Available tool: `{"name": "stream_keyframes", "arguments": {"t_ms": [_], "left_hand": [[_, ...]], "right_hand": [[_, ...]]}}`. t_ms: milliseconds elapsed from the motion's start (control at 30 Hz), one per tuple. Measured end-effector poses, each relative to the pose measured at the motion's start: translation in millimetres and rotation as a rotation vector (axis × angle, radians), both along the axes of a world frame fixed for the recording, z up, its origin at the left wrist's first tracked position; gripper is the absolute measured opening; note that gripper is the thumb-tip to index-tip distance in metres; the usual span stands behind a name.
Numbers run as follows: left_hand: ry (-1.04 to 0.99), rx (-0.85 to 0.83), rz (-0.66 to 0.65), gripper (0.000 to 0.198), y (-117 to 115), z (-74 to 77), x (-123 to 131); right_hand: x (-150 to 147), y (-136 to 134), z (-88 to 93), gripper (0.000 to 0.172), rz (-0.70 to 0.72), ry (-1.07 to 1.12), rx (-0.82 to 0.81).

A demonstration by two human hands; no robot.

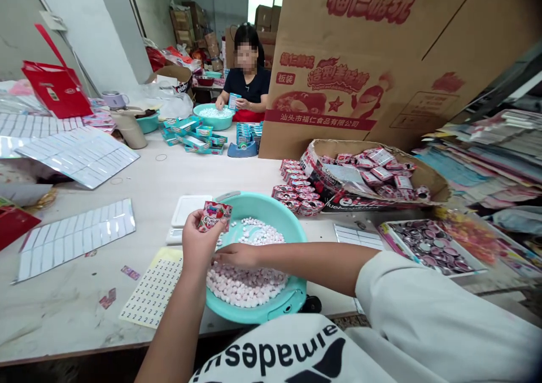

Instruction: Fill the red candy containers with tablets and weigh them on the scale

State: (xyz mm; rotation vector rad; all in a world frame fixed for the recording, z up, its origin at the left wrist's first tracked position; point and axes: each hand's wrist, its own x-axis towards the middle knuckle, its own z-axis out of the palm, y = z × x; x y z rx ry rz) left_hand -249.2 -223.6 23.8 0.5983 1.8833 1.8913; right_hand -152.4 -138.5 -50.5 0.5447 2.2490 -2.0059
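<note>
My left hand (197, 233) is raised over the left rim of a turquoise basin (296, 230). Its thumb and fingers grip a small red printed packet (215, 216) with fruit pictured on it. Inside the basin lie many small pale pink and white candies (249, 286). Low over these candies, my right hand (237, 255) reaches left with its fingers drawn together. The fingertips are partly hidden behind my left wrist, so whatever they hold cannot be made out.
A white scale (190, 207) sits left of the basin, near a number sticker sheet (154, 287). Red packs (298, 194) stand beside an open carton (436, 185). A tray of round tins (427, 247) lies right. Across the table, a co-worker (245, 86) handles a blue pack.
</note>
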Motion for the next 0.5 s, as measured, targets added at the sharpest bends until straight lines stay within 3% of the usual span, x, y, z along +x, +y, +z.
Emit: {"name": "stream_keyframes", "arguments": {"t_ms": [200, 367, 500], "left_hand": [[0.006, -0.089, 0.022, 0.059, -1.2, -1.8, -0.6], [0.013, -0.076, 0.027, 0.076, -1.9, 4.5, 3.3], [-0.002, -0.1, 0.031, 0.065, -3.3, 7.0, 5.8]], "right_hand": [[4.1, -4.3, -2.6, 0.048, 0.083, -0.067, -0.029], [4.5, -6.2, 0.7, 0.057, 0.064, -0.102, -0.109], [9.2, -10.6, 8.9, 0.059, -0.003, -0.201, -0.249]]}}
